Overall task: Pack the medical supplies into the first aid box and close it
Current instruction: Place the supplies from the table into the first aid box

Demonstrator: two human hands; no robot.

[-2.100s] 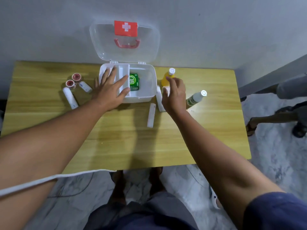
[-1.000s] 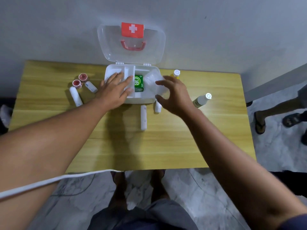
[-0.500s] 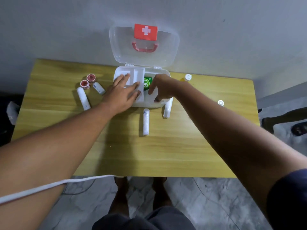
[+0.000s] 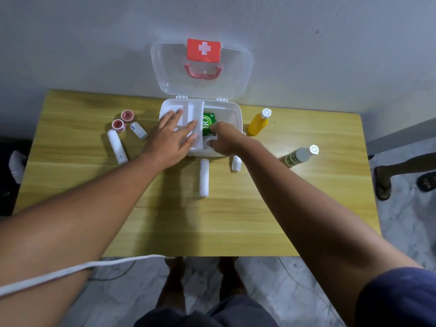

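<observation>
The white first aid box [image 4: 238,114] stands open at the table's far edge, its clear lid [image 4: 165,67] leaning on the wall. My left hand [image 4: 169,140] lies flat, fingers spread, on the white tray insert [image 4: 197,109]. My right hand [image 4: 226,140] is down in the right compartment beside a green packet [image 4: 207,121], fingers curled over a pale white pack [image 4: 209,138], mostly hidden. Outside the box lie a long bandage roll [image 4: 204,178], a short roll [image 4: 236,163], a yellow bottle [image 4: 258,123] and a white bottle [image 4: 299,155].
Left of the box are two red tape rolls [image 4: 127,115] [image 4: 118,125], a small white roll [image 4: 139,130] and a long one [image 4: 117,147]. The wooden table [image 4: 212,220] ends near my legs. Another person's feet [image 4: 401,175] stand at the right. A white strap [image 4: 70,270] crosses my left arm.
My right hand took a pale pack from beside the yellow bottle and carried it left and down into the box. My left hand stayed on the tray insert.
</observation>
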